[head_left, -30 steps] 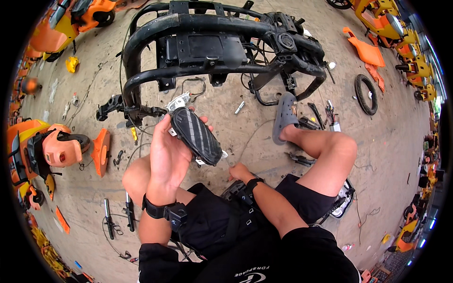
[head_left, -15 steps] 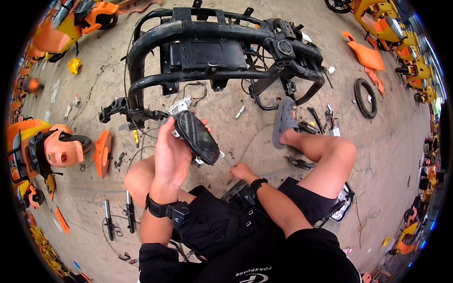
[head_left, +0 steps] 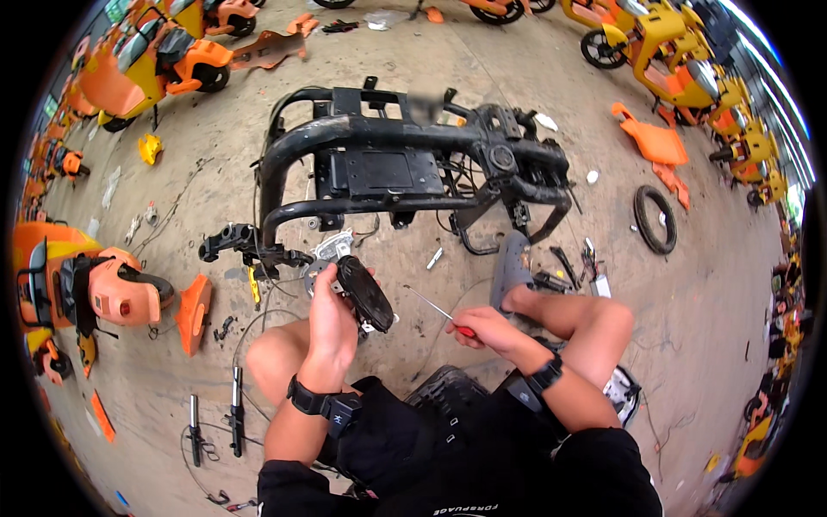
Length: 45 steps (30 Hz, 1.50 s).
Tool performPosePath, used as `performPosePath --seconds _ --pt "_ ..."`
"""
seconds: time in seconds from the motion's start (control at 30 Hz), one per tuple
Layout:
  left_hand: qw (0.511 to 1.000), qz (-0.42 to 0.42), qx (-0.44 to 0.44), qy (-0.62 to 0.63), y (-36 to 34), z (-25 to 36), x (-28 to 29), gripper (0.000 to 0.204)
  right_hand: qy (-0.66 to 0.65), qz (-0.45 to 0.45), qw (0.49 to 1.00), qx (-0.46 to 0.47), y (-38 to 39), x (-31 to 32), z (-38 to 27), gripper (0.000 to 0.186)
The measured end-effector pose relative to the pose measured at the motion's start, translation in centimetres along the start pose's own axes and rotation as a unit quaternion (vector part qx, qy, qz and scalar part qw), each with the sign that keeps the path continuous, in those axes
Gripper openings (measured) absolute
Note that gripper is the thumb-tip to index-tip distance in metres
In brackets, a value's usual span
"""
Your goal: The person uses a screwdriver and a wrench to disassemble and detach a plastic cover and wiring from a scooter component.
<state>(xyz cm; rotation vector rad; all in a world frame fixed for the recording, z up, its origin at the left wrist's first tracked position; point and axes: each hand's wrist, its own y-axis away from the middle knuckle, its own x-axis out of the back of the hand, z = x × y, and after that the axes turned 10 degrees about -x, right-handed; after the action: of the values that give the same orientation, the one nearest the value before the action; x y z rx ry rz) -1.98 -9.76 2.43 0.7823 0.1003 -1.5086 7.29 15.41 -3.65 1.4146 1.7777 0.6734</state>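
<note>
My left hand (head_left: 332, 319) is closed around a long, rounded black part (head_left: 365, 293), which I cannot name more exactly. Its dark surface faces up, and small pale pieces stick out at its lower end. In my right hand (head_left: 493, 327) is a screwdriver (head_left: 435, 306) with a red handle and a thin metal shaft. The shaft points up and left, its tip apart from the black part. Just beyond my left fingers lies a silvery metal bracket (head_left: 332, 246).
A black scooter frame (head_left: 379, 164) lies ahead of me on the concrete floor. Around it are a tyre (head_left: 655, 220), shock absorbers (head_left: 237, 412), orange panels (head_left: 650, 138) and cables. Orange and yellow scooters (head_left: 138, 77) stand along both sides.
My right hand has moved right and away from the black part, bringing the screwdriver into plain view. The view has tilted up, and my left hand keeps its hold on the part.
</note>
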Motion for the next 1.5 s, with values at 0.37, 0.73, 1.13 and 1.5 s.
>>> performPosePath --seconds 0.37,0.73,1.13,1.5 --pt "0.996 -0.082 0.023 0.029 0.8 -0.9 -3.6 0.047 -0.163 -0.121 0.976 0.083 9.0 1.8 -3.2 0.026" --pt "0.978 -0.18 0.073 0.071 0.9 -2.0 -6.3 0.052 -0.248 -0.21 0.941 0.097 8.7 2.4 -2.8 0.028" --pt "0.965 -0.248 0.065 -0.045 1.5 -2.8 -6.8 0.065 -0.283 -0.267 0.918 0.078 7.9 2.4 -2.5 0.03" --pt "0.957 -0.284 0.032 -0.055 1.6 -2.7 -6.3 0.057 -0.307 -0.261 0.914 0.054 7.5 2.2 -2.4 0.028"
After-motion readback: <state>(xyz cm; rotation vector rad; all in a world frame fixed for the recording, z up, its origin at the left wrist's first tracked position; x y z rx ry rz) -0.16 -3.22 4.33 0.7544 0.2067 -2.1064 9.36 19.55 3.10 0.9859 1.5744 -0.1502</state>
